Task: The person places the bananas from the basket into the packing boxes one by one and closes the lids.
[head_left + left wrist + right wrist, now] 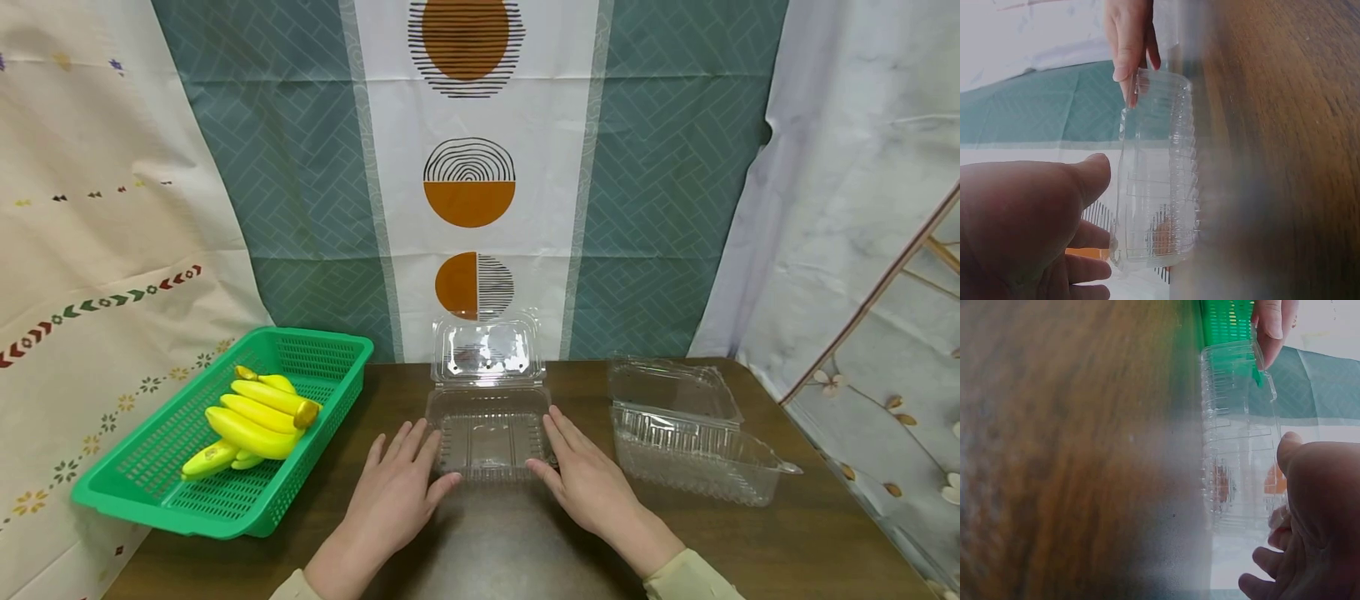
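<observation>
A clear plastic clamshell container [487,442] sits mid-table, its lid [489,348] raised at the back. At the container's left side lies my left hand [399,492], fingers straight and spread. My right hand [588,483] is at the opposite side, its fingers extended along the rim. In the left wrist view, the container [1154,169] has my left hand [1035,219] at its near end, fingers not curled round it. From the right wrist, my right hand [1316,512] appears beside the container wall [1241,437]; whether every fingertip touches is unclear.
At the left stands a green plastic basket [288,492] holding bananas [258,421]. A second clear container [690,458], with its lid [675,390] tilted back, is on the right of the brown table [487,558]. A patterned curtain [480,117] hangs behind.
</observation>
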A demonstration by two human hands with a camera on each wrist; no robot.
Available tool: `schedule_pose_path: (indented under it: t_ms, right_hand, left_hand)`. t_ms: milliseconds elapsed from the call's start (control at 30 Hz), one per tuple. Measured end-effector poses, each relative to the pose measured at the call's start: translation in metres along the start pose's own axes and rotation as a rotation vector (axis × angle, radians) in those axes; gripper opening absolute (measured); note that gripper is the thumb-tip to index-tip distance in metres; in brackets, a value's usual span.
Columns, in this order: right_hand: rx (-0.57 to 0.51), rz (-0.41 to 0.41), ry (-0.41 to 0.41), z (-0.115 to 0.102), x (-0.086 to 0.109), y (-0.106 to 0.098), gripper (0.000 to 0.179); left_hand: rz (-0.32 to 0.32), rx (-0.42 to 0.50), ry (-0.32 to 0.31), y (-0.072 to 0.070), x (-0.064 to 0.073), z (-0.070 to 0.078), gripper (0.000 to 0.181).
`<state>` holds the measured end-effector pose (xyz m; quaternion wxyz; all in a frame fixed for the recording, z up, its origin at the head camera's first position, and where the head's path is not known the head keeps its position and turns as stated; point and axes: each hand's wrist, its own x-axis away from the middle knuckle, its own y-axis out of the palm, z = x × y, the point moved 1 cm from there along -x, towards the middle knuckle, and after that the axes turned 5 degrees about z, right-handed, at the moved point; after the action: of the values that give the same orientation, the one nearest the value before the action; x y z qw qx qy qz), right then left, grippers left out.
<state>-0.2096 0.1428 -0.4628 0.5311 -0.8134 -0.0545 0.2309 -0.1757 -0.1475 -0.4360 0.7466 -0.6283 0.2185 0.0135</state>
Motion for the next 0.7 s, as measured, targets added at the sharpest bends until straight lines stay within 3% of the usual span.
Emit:
schedule_pose_path:
  t_ms: [700]
  right_hand:
    - [-0.015, 0.011, 0.024, -0.001, 0.001, 0.000, 0.081]
  left_hand:
    - [0.027, -0.045, 0.006, -0.028, -0.007, -0.001, 0.077]
